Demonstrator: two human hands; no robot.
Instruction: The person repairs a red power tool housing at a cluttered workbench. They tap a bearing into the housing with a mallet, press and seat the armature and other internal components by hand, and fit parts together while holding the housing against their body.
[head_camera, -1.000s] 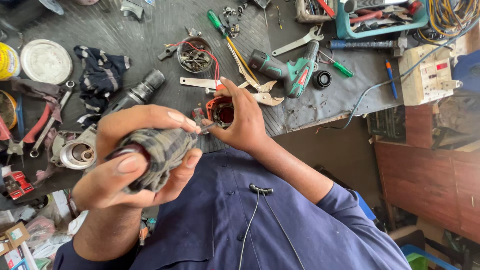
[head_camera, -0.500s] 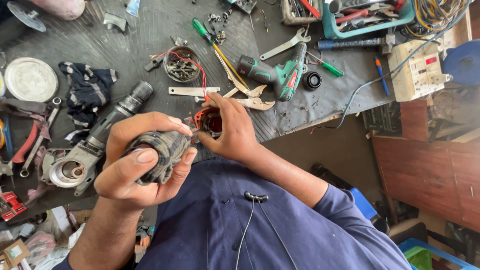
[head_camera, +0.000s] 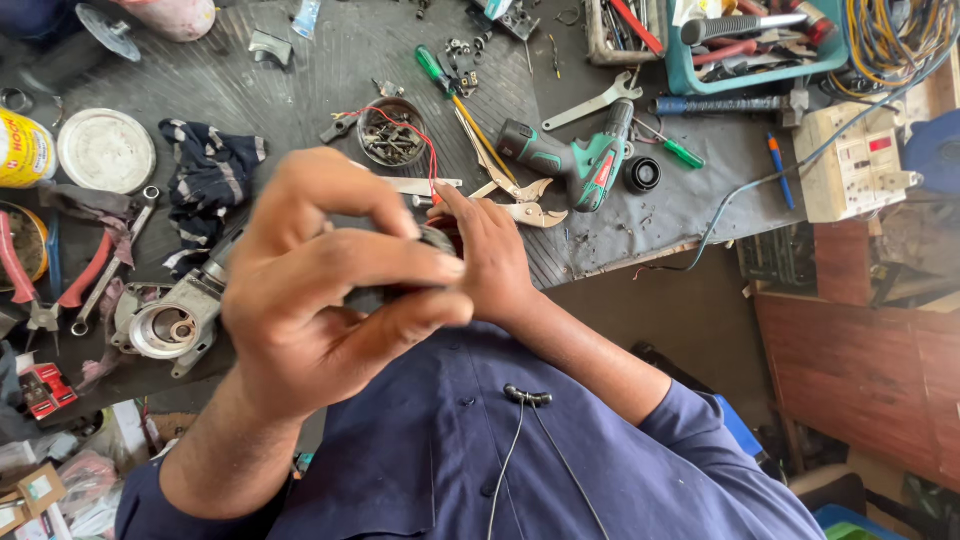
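A dark round motor part (head_camera: 437, 240) is gripped between both hands (head_camera: 330, 290), fingers (head_camera: 400, 255) closed around it; its direction cannot be told.

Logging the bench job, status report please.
Left hand and right hand both gripping dark cylindrical part above bench. Part mostly hidden by fingers. Drill, pliers lie beyond, apart.

I work at a dark grey ribbed workbench (head_camera: 300, 70) in bright light. Beside it are a brown wooden cabinet (head_camera: 860, 360) and dark floor (head_camera: 680, 320).
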